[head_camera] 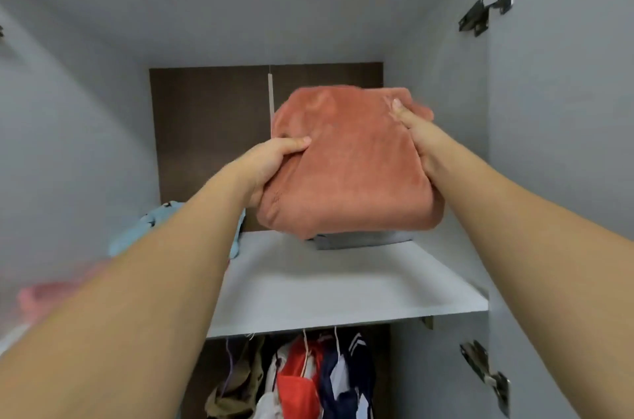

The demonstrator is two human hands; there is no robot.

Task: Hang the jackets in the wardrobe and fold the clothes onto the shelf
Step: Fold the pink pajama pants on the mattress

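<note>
Between left hand (274, 164) and right hand (417, 140), folded pink garment (346, 171), gripped

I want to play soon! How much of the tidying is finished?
Some looks done: jackets hang below the shelf, and a grey folded garment and a blue garment already sit on it. In hand: the left hand and right hand hold a folded pink garment above the grey one. It needs setting down. I can't see what else remains.
</note>
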